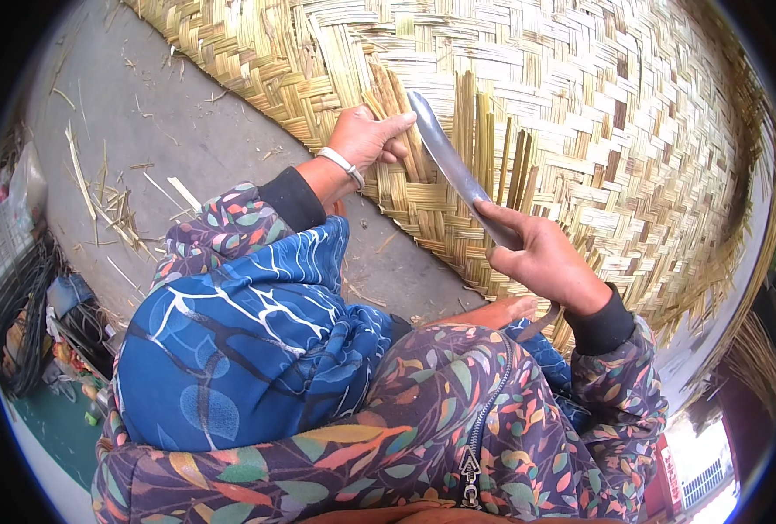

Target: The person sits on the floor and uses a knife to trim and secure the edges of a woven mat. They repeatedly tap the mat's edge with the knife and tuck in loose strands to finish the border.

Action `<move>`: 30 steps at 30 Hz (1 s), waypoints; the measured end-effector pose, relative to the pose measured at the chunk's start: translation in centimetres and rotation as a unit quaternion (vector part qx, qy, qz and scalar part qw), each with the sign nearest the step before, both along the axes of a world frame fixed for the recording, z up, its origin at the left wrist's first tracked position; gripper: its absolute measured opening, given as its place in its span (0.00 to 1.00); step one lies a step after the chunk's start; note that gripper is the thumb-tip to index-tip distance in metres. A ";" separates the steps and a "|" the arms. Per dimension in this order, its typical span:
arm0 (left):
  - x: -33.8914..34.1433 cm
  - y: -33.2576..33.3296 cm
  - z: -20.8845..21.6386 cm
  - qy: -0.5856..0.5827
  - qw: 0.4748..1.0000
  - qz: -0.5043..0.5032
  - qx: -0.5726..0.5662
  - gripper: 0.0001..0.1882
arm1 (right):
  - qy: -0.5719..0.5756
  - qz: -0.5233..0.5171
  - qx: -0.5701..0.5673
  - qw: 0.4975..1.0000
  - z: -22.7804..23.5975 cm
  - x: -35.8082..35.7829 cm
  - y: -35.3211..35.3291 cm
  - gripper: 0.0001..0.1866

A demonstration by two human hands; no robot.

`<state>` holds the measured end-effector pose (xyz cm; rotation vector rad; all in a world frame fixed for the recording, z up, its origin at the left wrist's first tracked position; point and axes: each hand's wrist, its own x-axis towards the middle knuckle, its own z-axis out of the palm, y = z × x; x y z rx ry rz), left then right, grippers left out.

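Observation:
A large woven mat of pale bamboo strips [580, 96] fills the upper right, with loose upright strip ends [480, 131] sticking out at its near edge. My left hand [366, 138] grips a few of those strips at the mat's edge; a white band circles its wrist. My right hand [541, 258] holds a long curved metal knife [449, 162] by its handle. The blade points up and left, lying against the strips just right of my left hand's fingers.
Grey concrete ground [187, 122] lies to the left, strewn with bamboo slivers and offcuts [113, 205]. My knees in blue and leaf-patterned cloth [257, 349] fill the lower middle. Dark cables and clutter [30, 306] sit at the far left.

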<state>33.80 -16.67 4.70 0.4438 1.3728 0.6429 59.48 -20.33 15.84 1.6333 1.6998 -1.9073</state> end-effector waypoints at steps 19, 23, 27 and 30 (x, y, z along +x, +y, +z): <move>0.6 0.5 0.7 -0.084 0.980 0.023 -0.180 0.10 | -0.204 0.125 0.241 0.941 -5.7 -4.9 -2.0 0.35; 1.4 0.8 0.0 -0.045 0.981 0.029 -0.187 0.09 | -0.202 0.133 0.237 0.941 -5.5 -4.8 -1.8 0.34; 2.4 1.3 -1.1 0.076 0.988 0.068 -0.112 0.16 | -0.199 0.151 0.273 0.929 -5.6 -5.0 -1.9 0.34; 1.4 1.3 -1.0 0.030 0.997 0.023 -0.063 0.20 | -0.199 0.156 0.294 0.922 -5.6 -4.9 -2.1 0.35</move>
